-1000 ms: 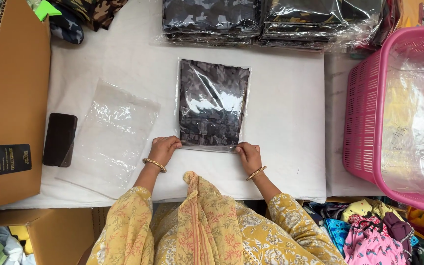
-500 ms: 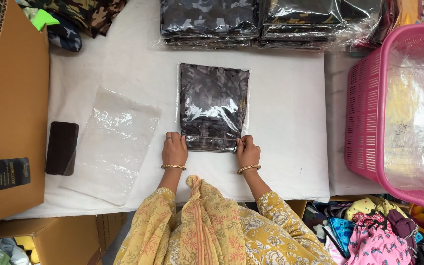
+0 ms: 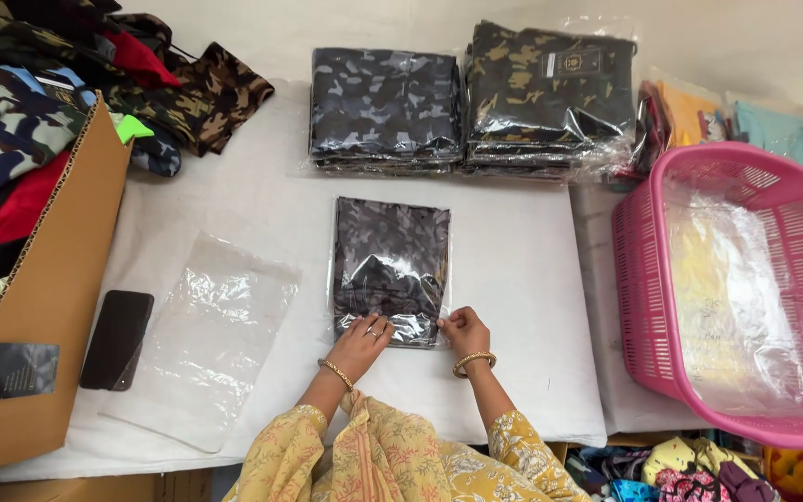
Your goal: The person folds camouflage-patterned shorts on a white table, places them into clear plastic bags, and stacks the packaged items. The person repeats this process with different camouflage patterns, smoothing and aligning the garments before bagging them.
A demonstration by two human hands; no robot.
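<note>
A dark grey camouflage garment in a clear plastic bag [image 3: 389, 265] lies flat in the middle of the white table [image 3: 532, 279]. My left hand [image 3: 362, 339] rests flat on the bag's near edge, fingers spread on the plastic. My right hand [image 3: 462, 327] pinches the bag's near right corner. Both wrists wear gold bangles. Yellow patterned sleeves cover my arms.
Two stacks of bagged camouflage garments [image 3: 385, 110] [image 3: 550, 98] stand at the table's far side. A pile of empty clear bags [image 3: 208, 335] and a black phone [image 3: 117, 338] lie left. A cardboard box [image 3: 44, 307] holds loose clothes at left. A pink basket [image 3: 727, 279] sits right.
My head view has shifted back, showing more of the table. My left hand slid right onto the bag's near edge; my right hand closed on its near right corner.
</note>
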